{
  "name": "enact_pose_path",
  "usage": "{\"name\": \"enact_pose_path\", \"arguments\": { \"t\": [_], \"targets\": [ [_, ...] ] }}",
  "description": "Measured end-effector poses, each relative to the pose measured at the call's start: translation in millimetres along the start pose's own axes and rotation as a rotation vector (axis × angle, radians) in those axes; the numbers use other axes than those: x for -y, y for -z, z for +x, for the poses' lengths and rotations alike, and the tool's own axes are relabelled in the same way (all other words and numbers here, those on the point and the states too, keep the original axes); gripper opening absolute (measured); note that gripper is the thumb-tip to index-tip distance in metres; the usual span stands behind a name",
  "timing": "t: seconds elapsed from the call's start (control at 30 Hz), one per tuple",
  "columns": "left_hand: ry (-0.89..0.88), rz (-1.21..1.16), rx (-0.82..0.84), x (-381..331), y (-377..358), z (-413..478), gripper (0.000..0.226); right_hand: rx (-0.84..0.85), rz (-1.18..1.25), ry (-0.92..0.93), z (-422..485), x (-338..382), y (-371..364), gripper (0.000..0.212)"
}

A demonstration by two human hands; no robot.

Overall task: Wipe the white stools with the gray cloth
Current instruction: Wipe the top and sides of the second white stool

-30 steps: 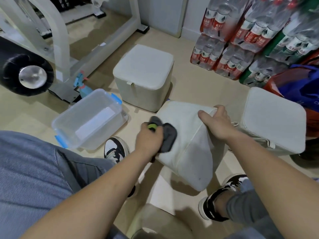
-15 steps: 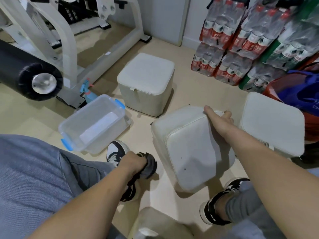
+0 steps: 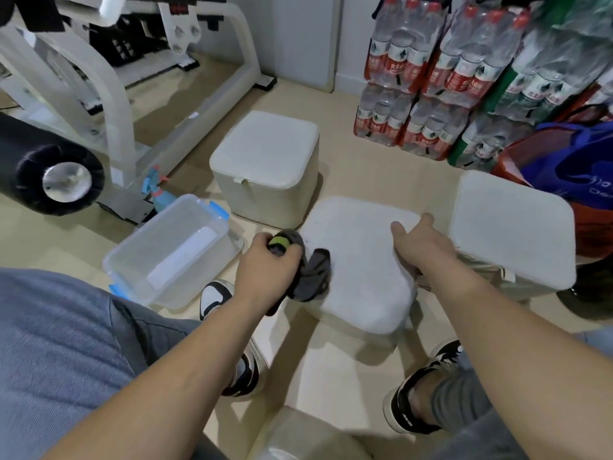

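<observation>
Head view: the left hand was clenched round the gray cloth, pressing it to the near stool at its 9 o'clock edge. The right hand gripped the 3 o'clock edge, probably to steady it against the wiping.
</observation>
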State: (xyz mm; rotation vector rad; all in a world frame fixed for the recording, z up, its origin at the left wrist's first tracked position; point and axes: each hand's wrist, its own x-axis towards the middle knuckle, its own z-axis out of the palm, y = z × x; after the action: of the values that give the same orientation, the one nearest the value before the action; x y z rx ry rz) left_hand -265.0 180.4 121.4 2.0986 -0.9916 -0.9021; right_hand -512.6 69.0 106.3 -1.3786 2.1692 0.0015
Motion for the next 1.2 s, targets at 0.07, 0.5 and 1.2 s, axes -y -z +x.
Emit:
{"name": "enact_pose_path", "arguments": {
  "t": [0.07,0.5,1.2],
  "targets": [
    [0.101,0.091,0.024,18.2,-3.3,-1.5,0.039,0.034,0.144,-0.072,-0.2,-3.1,1.2,0.075],
    [0.357,-0.054,0.446,63.3,-65.5,-22.5,0.053,0.132,0.717,-0.484,-23.6,-75.2,-52.7,0.067],
    [0.818,-0.984,0.584,53.2,-104.9,27.8,0.044,0.134,1.568,-0.668,0.5,-61.2,-87.7,0.095]
  ]
}}
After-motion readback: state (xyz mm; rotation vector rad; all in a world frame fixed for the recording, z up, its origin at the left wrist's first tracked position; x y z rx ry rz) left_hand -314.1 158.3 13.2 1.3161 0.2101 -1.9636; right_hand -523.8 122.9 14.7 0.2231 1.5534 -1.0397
